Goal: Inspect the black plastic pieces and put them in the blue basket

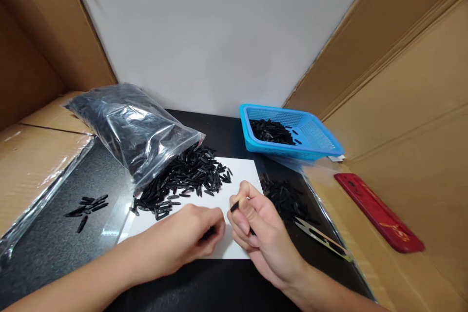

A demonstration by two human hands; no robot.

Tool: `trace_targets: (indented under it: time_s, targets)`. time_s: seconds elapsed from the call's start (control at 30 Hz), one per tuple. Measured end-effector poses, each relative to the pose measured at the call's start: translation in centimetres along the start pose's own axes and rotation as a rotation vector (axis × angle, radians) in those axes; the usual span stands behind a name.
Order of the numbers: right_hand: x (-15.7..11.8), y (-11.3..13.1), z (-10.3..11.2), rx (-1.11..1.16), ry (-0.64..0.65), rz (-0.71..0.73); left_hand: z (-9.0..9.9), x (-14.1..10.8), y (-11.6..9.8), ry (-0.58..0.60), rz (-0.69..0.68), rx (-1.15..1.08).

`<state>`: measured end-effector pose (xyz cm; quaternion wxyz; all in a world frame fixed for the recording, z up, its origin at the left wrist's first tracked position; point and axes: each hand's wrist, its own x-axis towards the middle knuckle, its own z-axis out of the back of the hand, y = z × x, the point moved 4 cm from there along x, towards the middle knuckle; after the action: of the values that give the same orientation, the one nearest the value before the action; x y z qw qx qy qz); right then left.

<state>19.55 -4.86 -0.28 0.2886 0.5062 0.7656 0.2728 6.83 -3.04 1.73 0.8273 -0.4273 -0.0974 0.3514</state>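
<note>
My left hand (195, 234) is curled closed over the white sheet (243, 173); whatever its fingers hold, if anything, is hidden. Beside it on the right, my right hand (258, 229) pinches a small black piece (234, 206) between thumb and forefinger, and another dark bit shows lower between its fingers. The two hands are apart. Behind my left hand lies a heap of slim black pieces (186, 173), partly on the sheet, at the mouth of a clear plastic bag (127, 122) full of dark contents.
A blue basket (318, 136) with black pieces stands at the back right. Right of my right hand are another dark pile (285, 197) and snips (323, 239). A red case (378, 212) lies on the cardboard. Several black pieces (87, 205) lie at the left.
</note>
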Motion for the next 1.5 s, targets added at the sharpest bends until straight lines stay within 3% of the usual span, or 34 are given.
trace_targets:
  time_s: [0.13,0.23,0.47,0.6,0.87,1.1,1.4,1.5]
  targets:
    - [-0.2,0.5,-0.1,-0.012,0.017,0.026,-1.0,-0.5,-0.6,0.225,-0.01,-0.159]
    - [-0.3,0.6,-0.1,-0.011,0.029,0.034,-1.0,-0.6,-0.7,0.252,0.069,-0.345]
    - [-0.3,1.1,0.4,-0.039,0.016,0.082,-0.4,0.0,0.3,-0.006,0.234,-0.694]
    - [0.2,1.4,0.7,0.017,0.056,0.022,-0.3,0.4,0.9,-0.153,0.235,-0.857]
    - [1.0,1.3,1.5,-0.138,0.081,-0.074,-0.2,0.5,1.0,-0.242,0.229,-0.948]
    - [0.6,2.5,1.0,-0.91,-0.023,0.29,-0.1,0.4,1.2,-0.29,0.231,-0.957]
    - [0.4,3.0,1.3,-1.049,-0.105,0.453,0.3,0.3,1.1,-0.306,0.233,-0.966]
    - [0.4,3.5,1.8,-0.997,-0.172,0.477,0.2,0.0,0.9,-0.182,0.268,-0.923]
